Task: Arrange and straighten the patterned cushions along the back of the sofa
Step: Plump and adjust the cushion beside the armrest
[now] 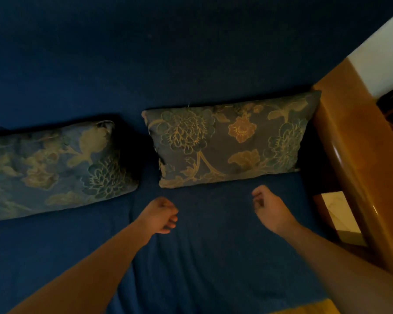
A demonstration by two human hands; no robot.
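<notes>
— What did the place look like?

— Dim. A dark blue sofa [191, 257] filled nearly the whole view, its seat covered in a napped cloth that lay in soft wrinkles, and its back rose behind in the same blue. On the right ran a glossy wooden armrest [349, 155], honey-coloured and rounded, with a pale wall [383, 55] above it and a patch of light floor [340, 218] showing below.

— And the cushions?

— Two rectangular ones, both woven with big flowers and leaves in gold and teal on a grey-blue ground. The right cushion [229, 143] stood propped against the sofa back, fairly square, with its right end tucked close to the armrest. The left cushion [55, 168] leaned there too but sat tilted, its right end higher in the picture than the rest, and it ran off the left edge. A gap of bare blue separated them.

— Where were the hands?

— Both arms were bare and stretched out over the seat. The left hand [162, 215] hung just below the gap between the cushions, fingers curled into a loose fist and holding nothing. The right hand [268, 208] hovered near the lower edge of the right cushion, not touching it, fingers likewise curled inward and empty.
</notes>
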